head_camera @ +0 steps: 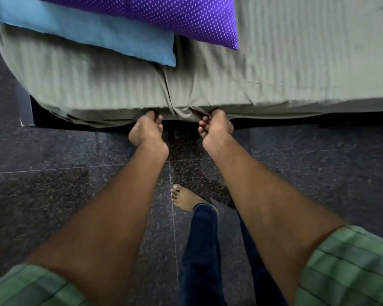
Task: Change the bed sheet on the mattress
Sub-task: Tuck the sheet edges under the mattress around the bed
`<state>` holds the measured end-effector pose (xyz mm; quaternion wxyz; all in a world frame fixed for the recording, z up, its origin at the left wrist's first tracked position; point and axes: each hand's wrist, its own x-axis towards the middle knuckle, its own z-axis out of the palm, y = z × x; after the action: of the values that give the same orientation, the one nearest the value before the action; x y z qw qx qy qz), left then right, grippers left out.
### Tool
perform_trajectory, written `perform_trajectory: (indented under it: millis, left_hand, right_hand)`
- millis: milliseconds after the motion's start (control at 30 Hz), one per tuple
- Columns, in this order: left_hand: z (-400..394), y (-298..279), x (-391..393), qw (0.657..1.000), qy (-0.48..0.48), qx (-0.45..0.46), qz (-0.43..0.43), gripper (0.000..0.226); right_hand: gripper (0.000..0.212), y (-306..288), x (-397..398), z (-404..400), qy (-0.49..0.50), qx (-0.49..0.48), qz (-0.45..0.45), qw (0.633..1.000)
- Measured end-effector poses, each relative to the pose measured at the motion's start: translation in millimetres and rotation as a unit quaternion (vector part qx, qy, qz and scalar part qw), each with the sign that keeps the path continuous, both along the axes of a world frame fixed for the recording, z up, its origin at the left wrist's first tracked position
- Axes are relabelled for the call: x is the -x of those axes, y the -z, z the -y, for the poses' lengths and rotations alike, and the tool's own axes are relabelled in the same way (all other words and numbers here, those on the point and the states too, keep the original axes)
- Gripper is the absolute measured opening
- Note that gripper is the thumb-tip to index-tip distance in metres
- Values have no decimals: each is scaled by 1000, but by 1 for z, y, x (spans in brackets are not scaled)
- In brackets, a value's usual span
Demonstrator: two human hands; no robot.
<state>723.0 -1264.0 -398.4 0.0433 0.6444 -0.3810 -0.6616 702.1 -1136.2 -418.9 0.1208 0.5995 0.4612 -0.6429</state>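
Note:
A grey-green striped bed sheet (274,69) covers the mattress and hangs over its near side. A bunched fold of the sheet (181,111) sits at the lower edge between my hands. My left hand (145,129) pinches the sheet's hem left of the fold. My right hand (216,127) grips the hem right of it, fingers curled under the mattress edge. Both arms reach straight forward from green checked sleeves.
A blue pillow (86,29) and a purple dotted pillow (175,16) lie on the bed's left end. A dark bed base (53,121) shows under the mattress. The floor (75,195) is dark speckled tile. My bare foot (184,198) stands below the hands.

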Motion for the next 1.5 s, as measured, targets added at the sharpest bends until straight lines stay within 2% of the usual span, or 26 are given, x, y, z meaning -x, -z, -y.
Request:
perform_trajectory:
  millis: [233,333,433,533,600,700,767,867,967,1067,1167,1333,1400,1500]
  left_hand:
    - [7,1,0,998,-40,10,47,24]
    - [22,-1,2,993,-95,23,60,21]
    - [19,-10,13,992,-109,25,53,20]
    - [7,-3,15,994,-102,-2,46,22]
    - [-8,11,6,997,-46,-56,34,24]
    - [-43,28,-16,980,83,-179,-15,45]
    - [-70,37,-20,964,82,-245,-65,52]
    - [-99,49,-1,948,4,-297,-109,60]
    - [-110,57,25,943,-60,-304,-123,59]
    - [-119,66,40,936,-89,-312,-137,71]
    - [-122,77,47,933,-108,-309,-146,75]
    - [-132,89,59,928,-164,-302,-145,68]
    - [-135,95,55,933,-160,-290,-144,66]
    - [-125,110,40,951,-91,-273,-114,62]
  right_hand:
    - [20,0,-12,4,-84,-66,48,993]
    - [18,-1,-15,-2,-119,-26,43,992]
    - [18,-2,-16,-13,-149,46,45,987]
    - [15,1,-22,-33,-156,61,59,984]
    - [22,6,-27,-54,-104,56,44,992]
    - [43,18,-25,-80,3,76,-9,997]
    - [48,28,-14,-92,95,102,-49,989]
    - [47,35,8,-96,200,146,-96,964]
    - [55,38,27,-90,256,206,-120,937]
    - [64,47,37,-89,278,242,-96,925]
    - [59,48,46,-90,302,243,-76,919]
    - [64,51,59,-97,328,255,-52,908]
    - [70,58,61,-100,321,256,-47,911]
    - [69,61,53,-99,316,256,-67,911]
